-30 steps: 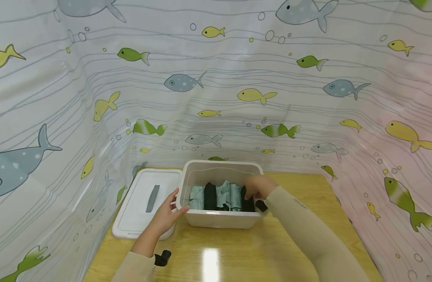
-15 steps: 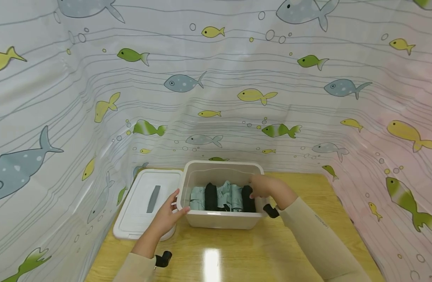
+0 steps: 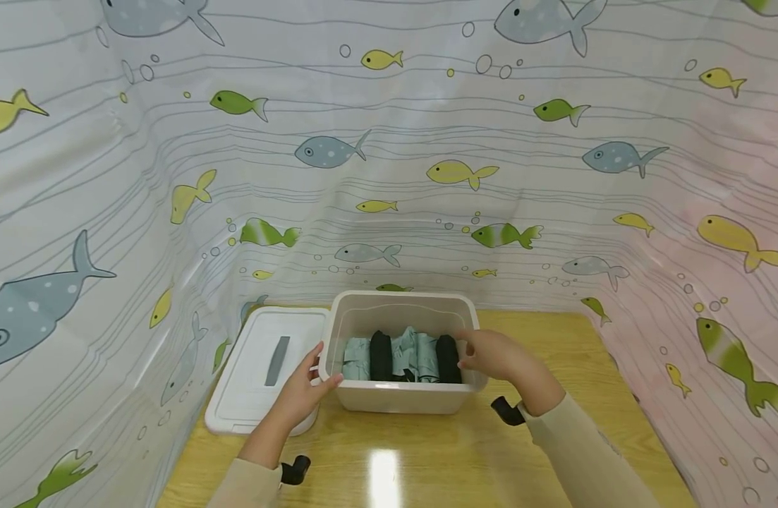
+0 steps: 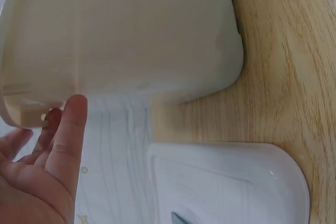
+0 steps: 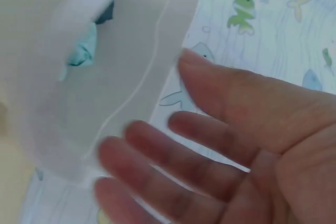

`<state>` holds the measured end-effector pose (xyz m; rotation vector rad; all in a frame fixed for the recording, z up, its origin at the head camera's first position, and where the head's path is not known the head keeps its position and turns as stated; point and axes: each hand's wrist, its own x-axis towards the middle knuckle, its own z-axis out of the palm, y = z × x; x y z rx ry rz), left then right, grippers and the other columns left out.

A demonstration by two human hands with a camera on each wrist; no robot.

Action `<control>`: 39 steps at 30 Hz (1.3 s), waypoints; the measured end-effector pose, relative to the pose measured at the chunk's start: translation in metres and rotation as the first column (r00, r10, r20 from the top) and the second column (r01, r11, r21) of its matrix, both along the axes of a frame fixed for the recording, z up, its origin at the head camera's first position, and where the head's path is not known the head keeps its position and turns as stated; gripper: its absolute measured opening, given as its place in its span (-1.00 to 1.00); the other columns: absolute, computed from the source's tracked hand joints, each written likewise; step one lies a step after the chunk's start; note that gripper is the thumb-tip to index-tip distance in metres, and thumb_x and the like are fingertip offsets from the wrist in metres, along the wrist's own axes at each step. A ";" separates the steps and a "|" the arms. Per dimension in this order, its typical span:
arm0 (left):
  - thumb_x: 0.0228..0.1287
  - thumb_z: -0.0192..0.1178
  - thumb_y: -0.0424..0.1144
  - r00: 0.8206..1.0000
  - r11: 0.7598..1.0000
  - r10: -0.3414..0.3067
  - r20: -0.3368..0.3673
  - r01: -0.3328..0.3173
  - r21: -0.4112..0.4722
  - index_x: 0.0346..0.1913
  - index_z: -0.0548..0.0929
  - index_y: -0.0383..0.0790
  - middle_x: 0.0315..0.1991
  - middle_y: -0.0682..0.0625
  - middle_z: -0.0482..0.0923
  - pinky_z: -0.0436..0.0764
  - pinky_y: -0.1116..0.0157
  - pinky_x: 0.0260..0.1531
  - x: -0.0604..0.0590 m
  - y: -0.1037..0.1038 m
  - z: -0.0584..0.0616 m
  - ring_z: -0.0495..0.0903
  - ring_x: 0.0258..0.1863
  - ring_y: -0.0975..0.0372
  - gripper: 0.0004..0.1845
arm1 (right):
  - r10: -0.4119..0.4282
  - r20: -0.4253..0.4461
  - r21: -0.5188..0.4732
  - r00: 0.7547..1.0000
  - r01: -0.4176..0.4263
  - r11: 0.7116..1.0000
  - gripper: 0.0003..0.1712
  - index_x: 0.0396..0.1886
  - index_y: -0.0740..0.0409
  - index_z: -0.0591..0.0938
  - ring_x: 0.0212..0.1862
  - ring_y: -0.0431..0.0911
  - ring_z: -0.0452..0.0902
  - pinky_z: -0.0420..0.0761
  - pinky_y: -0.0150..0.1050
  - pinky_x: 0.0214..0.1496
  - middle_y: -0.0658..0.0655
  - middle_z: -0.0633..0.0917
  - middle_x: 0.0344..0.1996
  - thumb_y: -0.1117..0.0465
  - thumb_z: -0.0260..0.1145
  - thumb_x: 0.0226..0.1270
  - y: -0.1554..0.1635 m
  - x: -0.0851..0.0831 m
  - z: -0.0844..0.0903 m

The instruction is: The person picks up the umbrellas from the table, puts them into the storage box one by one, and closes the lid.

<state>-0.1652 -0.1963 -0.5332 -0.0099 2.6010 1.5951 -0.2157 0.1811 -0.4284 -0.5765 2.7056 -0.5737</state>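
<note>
A whitish storage box (image 3: 395, 400) stands on the table with several rolled pieces of clothing lined up inside. Pale green rolls (image 3: 357, 356) alternate with a black roll (image 3: 380, 356) and, at the right end, another black roll (image 3: 448, 360). My left hand (image 3: 300, 394) holds the box's left end; in the left wrist view its fingers (image 4: 68, 140) are at the rim and handle. At the right end, my right hand (image 3: 499, 358) overlaps the rim, holding nothing. The right wrist view shows its fingers (image 5: 157, 156) spread and slightly bent.
A white lid (image 3: 249, 406) with a grey handle (image 3: 277, 361) lies left of the box, partly behind the left hand. The wooden table (image 3: 541, 331) ends at a fish-patterned sheet (image 3: 414, 141) on the back and both sides.
My right hand has moved out of the box to the right, away from the right-hand black roll, and its fingers have loosened. The left hand stays on the box's left end.
</note>
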 end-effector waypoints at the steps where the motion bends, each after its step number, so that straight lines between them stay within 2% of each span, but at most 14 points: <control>1: 0.28 0.37 0.06 1.000 1.000 0.001 -0.001 -0.001 -0.001 0.61 0.04 -0.08 0.37 -0.30 0.33 0.60 0.02 0.08 0.000 0.000 0.000 0.42 0.30 -0.18 -0.01 | -0.001 -0.019 -0.016 1.000 0.001 1.000 -0.41 0.30 0.24 0.51 -0.23 -0.07 0.57 0.62 -0.08 -0.20 0.08 0.67 -0.22 0.20 0.44 0.32 0.001 0.001 -0.002; 5: 0.28 0.37 0.07 1.000 1.000 0.001 0.006 -0.001 -0.002 0.61 0.03 -0.05 0.41 -0.29 0.29 0.58 0.00 0.11 0.000 -0.001 0.000 0.41 0.32 -0.17 -0.01 | -0.018 -0.093 -0.081 0.996 0.011 0.997 -0.44 0.29 0.26 0.54 -0.16 -0.05 0.60 0.63 -0.07 -0.12 0.11 0.68 -0.14 0.18 0.42 0.34 0.008 0.006 -0.013; 10: 0.28 0.35 0.11 1.000 1.000 -0.005 0.006 0.005 -0.006 0.62 0.02 -0.04 0.42 -0.31 0.27 0.57 -0.02 0.12 0.001 -0.001 -0.001 0.39 0.32 -0.19 -0.01 | -0.085 -0.156 -0.163 0.984 0.059 0.985 -0.56 0.20 0.22 0.61 -0.04 0.03 0.62 0.66 -0.07 -0.08 0.13 0.67 -0.04 0.16 0.38 0.39 0.016 0.016 -0.026; 13: 0.28 0.35 0.12 1.000 1.000 -0.002 0.003 0.002 -0.012 0.62 0.03 -0.03 0.42 -0.31 0.28 0.57 -0.03 0.12 0.002 -0.001 -0.002 0.39 0.32 -0.19 -0.01 | -0.129 -0.231 -0.206 0.964 0.081 0.975 -0.61 0.15 0.20 0.64 -0.01 0.09 0.61 0.66 -0.04 -0.06 0.16 0.65 -0.03 0.17 0.38 0.39 0.020 0.022 -0.037; 17: 0.29 0.35 0.09 1.000 1.000 0.005 -0.002 -0.005 -0.020 0.61 0.04 -0.04 0.41 -0.32 0.28 0.56 -0.04 0.12 0.002 0.000 -0.003 0.41 0.30 -0.18 -0.02 | -0.177 -0.335 -0.248 0.925 0.095 0.964 -0.62 0.11 0.18 0.67 -0.02 0.08 0.62 0.67 -0.03 -0.04 0.16 0.65 -0.04 0.13 0.40 0.37 0.026 0.027 -0.055; 20: 0.30 0.36 0.05 1.000 1.000 0.007 -0.009 -0.007 -0.017 0.61 0.05 -0.06 0.40 -0.32 0.29 0.55 -0.06 0.13 0.002 0.000 -0.002 0.41 0.30 -0.18 -0.04 | -0.211 -0.381 -0.269 0.900 0.110 0.957 -0.60 0.10 0.18 0.68 -0.01 0.05 0.63 0.68 -0.05 -0.05 0.13 0.65 -0.02 0.11 0.43 0.34 0.029 0.030 -0.064; 22: 0.30 0.36 0.05 1.000 1.000 0.007 -0.013 -0.007 -0.015 0.61 0.06 -0.07 0.40 -0.32 0.29 0.54 -0.07 0.14 0.001 0.000 -0.003 0.42 0.30 -0.18 -0.04 | -0.232 -0.388 -0.283 0.892 0.124 0.951 -0.57 0.11 0.19 0.68 0.01 0.06 0.63 0.68 -0.03 -0.05 0.13 0.64 0.00 0.11 0.46 0.31 0.031 0.030 -0.068; 24: 0.29 0.36 0.06 1.000 1.000 0.005 -0.017 -0.005 -0.012 0.61 0.06 -0.08 0.40 -0.32 0.30 0.53 -0.07 0.15 0.001 -0.001 -0.003 0.42 0.30 -0.18 -0.03 | -0.245 -0.379 -0.284 0.892 0.140 0.949 -0.53 0.13 0.21 0.66 0.03 0.08 0.61 0.68 -0.02 -0.04 0.15 0.63 0.03 0.10 0.47 0.29 0.033 0.031 -0.071; 31: 0.27 0.37 0.08 1.000 1.000 0.011 -0.021 -0.011 0.003 0.61 0.06 -0.06 0.40 -0.30 0.30 0.56 -0.04 0.12 0.001 -0.004 -0.006 0.41 0.30 -0.17 -0.02 | -0.253 -0.232 -0.288 0.939 0.182 0.940 -0.31 0.33 0.28 0.50 0.11 0.17 0.56 0.63 0.07 0.05 0.29 0.54 0.22 0.05 0.46 0.31 0.039 0.033 -0.079; 39: 0.27 0.38 0.06 1.000 1.000 0.011 -0.023 -0.010 0.010 0.60 0.08 -0.03 0.39 -0.28 0.32 0.56 -0.02 0.12 0.001 -0.003 -0.008 0.42 0.29 -0.15 -0.04 | -0.249 -0.158 -0.339 0.955 0.185 0.922 -0.24 0.42 0.30 0.41 0.22 0.28 0.49 0.55 0.16 0.16 0.36 0.47 0.33 0.01 0.39 0.38 0.046 0.032 -0.090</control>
